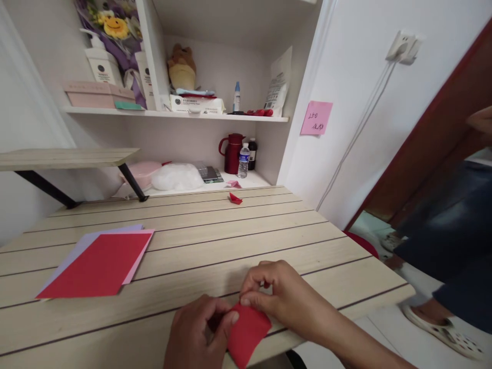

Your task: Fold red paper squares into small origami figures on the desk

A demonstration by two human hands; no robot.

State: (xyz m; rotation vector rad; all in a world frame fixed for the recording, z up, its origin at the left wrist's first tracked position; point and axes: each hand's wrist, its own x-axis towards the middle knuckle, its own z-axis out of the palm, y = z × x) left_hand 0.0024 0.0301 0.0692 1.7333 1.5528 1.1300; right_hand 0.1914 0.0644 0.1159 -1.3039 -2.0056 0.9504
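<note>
The single head-worn camera looks forward and down from close above the pale, dark-lined wooden table, facing the white open-fronted shelving beyond.

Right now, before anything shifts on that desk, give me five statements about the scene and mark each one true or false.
1. The left hand and the right hand both touch the red paper at the front. True.
2. The pile of sheets has a green sheet on top. False: its top sheet is red.
3. A small folded red piece lies on the desk, towards the shelves. True.
4. As seen here, the dark red jug stands right of the clear bottle. False: it stands left of it.
5. The pink note bears handwriting. True.
</note>
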